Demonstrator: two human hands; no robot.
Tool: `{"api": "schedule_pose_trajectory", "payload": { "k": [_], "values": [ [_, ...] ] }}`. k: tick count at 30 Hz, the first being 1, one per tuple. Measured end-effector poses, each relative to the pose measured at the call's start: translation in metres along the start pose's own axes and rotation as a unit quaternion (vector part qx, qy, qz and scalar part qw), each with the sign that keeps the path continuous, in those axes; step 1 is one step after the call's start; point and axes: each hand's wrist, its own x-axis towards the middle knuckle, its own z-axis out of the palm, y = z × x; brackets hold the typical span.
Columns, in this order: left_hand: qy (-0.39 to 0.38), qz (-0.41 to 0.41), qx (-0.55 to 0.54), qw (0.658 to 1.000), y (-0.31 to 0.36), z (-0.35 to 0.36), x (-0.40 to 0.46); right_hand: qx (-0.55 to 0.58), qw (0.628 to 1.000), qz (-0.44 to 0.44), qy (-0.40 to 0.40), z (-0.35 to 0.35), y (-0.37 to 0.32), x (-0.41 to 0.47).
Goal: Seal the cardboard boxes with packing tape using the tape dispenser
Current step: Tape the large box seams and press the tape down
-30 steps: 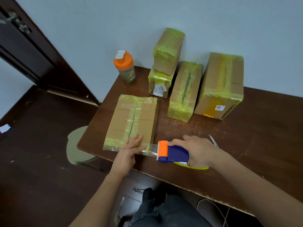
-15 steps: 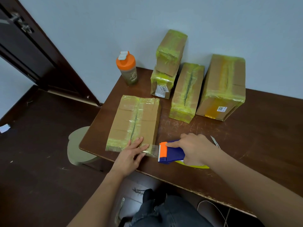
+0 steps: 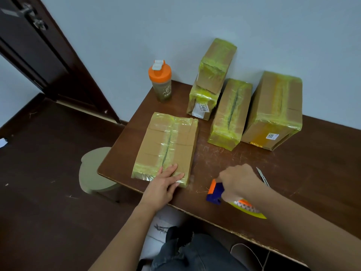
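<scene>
Dim, even indoor light; wide-angle edges bend, moving right hand [image 3: 237,180] blurred.

A flat cardboard box [image 3: 166,145] is laid near the front left corner of the tabletop [image 3: 293,182]. Its near edge is pressed by the left hand [image 3: 164,182]. To its right, the tape dispenser [image 3: 215,192] is held by the right hand [image 3: 238,180] at the front edge. Behind, against the wall, three boxes are set in a row, with a fourth stacked on the leftmost. A bottle [image 3: 161,81] is placed at the back left corner.
</scene>
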Motion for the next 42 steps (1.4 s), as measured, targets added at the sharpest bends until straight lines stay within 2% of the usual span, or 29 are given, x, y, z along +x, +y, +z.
{"api": "schedule_pose_trajectory", "payload": {
  "k": [5,10,13,16,20,24,27,29,31,34,38,40,42],
  "values": [
    [0.001,-0.021,-0.003,1.0,0.008,0.0,0.001,0.062,0.995,0.063,0.055,0.008,0.017,0.003],
    [-0.043,-0.068,-0.01,0.997,0.018,-0.004,0.006,0.124,0.984,0.123,0.045,0.022,0.017,0.013],
    [-0.067,-0.084,-0.079,0.991,0.02,-0.016,0.009,0.115,0.982,0.137,0.059,0.029,0.013,0.017],
    [-0.02,-0.107,-0.133,0.985,0.02,-0.034,0.007,0.094,0.981,0.153,0.075,0.03,0.01,0.017],
    [0.087,-0.161,-0.046,0.982,0.005,-0.056,0.001,0.045,0.977,0.162,0.128,0.029,-0.005,0.013],
    [0.131,-0.232,-0.016,0.964,-0.017,-0.07,-0.001,0.021,0.966,0.148,0.211,0.03,-0.02,0.004],
    [0.13,-0.273,-0.062,0.951,-0.028,-0.073,0.0,0.107,0.952,0.104,0.269,0.037,-0.043,0.001],
    [0.128,-0.299,-0.119,0.938,-0.032,-0.073,0.001,0.275,0.913,0.07,0.295,0.042,-0.067,0.003],
    [0.119,-0.309,-0.155,0.931,-0.035,-0.072,0.0,0.43,0.855,0.042,0.287,0.044,-0.089,0.01],
    [0.119,-0.305,-0.208,0.922,-0.037,-0.07,-0.002,0.586,0.763,0.056,0.268,0.042,-0.113,0.018],
    [0.122,-0.307,-0.259,0.908,-0.039,-0.068,-0.004,0.683,0.684,0.082,0.243,0.036,-0.134,0.028],
    [0.117,-0.306,-0.281,0.902,-0.038,-0.067,-0.005,0.709,0.66,0.086,0.234,0.037,-0.141,0.033],
    [0.11,-0.303,-0.291,0.901,-0.038,-0.065,-0.006,0.717,0.653,0.088,0.229,0.039,-0.147,0.037]
  ]
}}
